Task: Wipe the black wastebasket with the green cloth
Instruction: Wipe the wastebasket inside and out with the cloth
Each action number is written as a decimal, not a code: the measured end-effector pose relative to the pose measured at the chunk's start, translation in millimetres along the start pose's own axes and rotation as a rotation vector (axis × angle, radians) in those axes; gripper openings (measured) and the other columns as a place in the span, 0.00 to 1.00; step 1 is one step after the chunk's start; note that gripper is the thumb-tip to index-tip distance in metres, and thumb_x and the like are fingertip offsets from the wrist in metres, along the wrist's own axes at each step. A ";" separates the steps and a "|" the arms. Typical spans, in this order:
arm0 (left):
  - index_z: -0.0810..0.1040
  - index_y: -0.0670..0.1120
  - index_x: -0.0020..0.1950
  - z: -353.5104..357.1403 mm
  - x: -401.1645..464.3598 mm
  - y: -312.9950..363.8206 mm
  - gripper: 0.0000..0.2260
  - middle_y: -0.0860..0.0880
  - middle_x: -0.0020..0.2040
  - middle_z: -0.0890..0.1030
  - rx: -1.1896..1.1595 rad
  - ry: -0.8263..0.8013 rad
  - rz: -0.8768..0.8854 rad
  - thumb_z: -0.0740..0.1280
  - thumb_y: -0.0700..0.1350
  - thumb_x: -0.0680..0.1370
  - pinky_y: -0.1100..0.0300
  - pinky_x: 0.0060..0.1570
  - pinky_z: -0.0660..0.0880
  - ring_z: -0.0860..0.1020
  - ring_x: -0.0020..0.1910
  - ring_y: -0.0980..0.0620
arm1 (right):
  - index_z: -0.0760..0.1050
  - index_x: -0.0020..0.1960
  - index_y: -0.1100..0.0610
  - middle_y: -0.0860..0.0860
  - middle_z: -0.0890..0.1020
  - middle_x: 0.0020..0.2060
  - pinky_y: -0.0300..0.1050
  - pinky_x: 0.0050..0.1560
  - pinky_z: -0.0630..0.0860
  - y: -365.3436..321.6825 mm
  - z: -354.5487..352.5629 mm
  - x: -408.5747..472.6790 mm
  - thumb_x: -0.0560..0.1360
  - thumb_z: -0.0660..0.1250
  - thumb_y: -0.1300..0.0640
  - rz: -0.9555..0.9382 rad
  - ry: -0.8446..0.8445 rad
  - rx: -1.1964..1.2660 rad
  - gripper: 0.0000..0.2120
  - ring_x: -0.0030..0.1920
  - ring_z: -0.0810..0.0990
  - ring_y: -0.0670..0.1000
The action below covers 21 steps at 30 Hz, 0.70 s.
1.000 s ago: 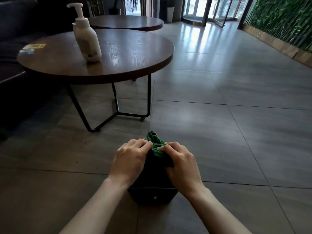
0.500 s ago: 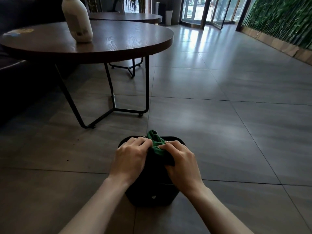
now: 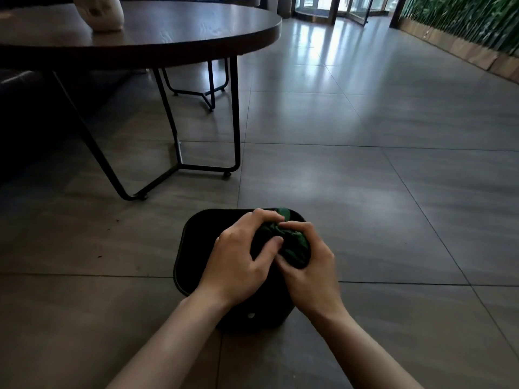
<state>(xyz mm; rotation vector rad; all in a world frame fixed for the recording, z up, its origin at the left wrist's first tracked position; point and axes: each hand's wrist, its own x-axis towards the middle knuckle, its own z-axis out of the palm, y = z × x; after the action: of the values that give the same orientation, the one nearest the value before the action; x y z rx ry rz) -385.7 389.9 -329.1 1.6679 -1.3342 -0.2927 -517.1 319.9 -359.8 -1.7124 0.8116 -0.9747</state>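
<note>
The black wastebasket (image 3: pixel 193 248) stands on the tiled floor directly in front of me, its open mouth facing up. A bunched green cloth (image 3: pixel 292 242) sits over the right side of the opening. My left hand (image 3: pixel 238 259) and my right hand (image 3: pixel 309 270) both clutch the cloth from either side, thumbs pressed into it. Most of the basket's near wall is hidden behind my wrists.
A round dark wooden table (image 3: pixel 168 49) on thin black metal legs (image 3: pixel 236 119) stands at the upper left, with a white bottle (image 3: pixel 98 12) on it. A second table's legs (image 3: pixel 207 94) show behind. A plant wall (image 3: pixel 463 21) lines the right.
The view has dropped lower and closer to the basket, so its open rim now shows. Both hands have bunched the cloth tighter and shifted slightly right over the opening.
</note>
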 end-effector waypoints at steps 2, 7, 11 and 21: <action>0.73 0.61 0.68 -3.1 -8.6 -9.8 0.18 0.60 0.64 0.78 -0.083 -0.042 -0.019 0.67 0.50 0.79 0.53 0.62 0.77 0.77 0.65 0.59 | 0.80 0.56 0.45 0.42 0.87 0.50 0.51 0.55 0.85 8.3 -3.8 -5.0 0.74 0.77 0.65 0.032 0.041 0.045 0.18 0.53 0.87 0.45; 0.59 0.63 0.78 -23.8 -48.9 -57.6 0.30 0.64 0.78 0.64 0.274 -0.170 -0.086 0.64 0.62 0.77 0.50 0.76 0.63 0.61 0.77 0.64 | 0.81 0.53 0.48 0.47 0.87 0.48 0.55 0.52 0.86 11.4 -15.3 -4.2 0.75 0.76 0.62 0.037 0.112 0.117 0.12 0.51 0.87 0.49; 0.48 0.62 0.81 -31.2 -60.7 -80.6 0.41 0.60 0.82 0.52 0.621 -0.456 -0.107 0.65 0.68 0.74 0.59 0.79 0.41 0.47 0.81 0.62 | 0.81 0.53 0.51 0.48 0.87 0.48 0.47 0.50 0.86 -3.3 -27.3 3.2 0.76 0.75 0.64 -0.019 0.145 0.211 0.10 0.50 0.88 0.49; 0.74 0.60 0.57 -30.5 -61.9 -61.3 0.08 0.55 0.47 0.84 0.848 -0.475 -0.086 0.59 0.59 0.82 0.54 0.42 0.74 0.83 0.48 0.50 | 0.80 0.49 0.46 0.48 0.85 0.49 0.47 0.52 0.84 -30.9 -89.7 18.7 0.73 0.74 0.57 -0.024 0.321 0.594 0.08 0.51 0.85 0.51</action>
<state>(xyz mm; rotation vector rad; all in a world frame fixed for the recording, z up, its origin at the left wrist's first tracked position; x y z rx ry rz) -349.6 456.0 -382.5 2.4646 -1.9041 -0.1827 -585.4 276.3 -307.1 -1.0716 0.6151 -1.3683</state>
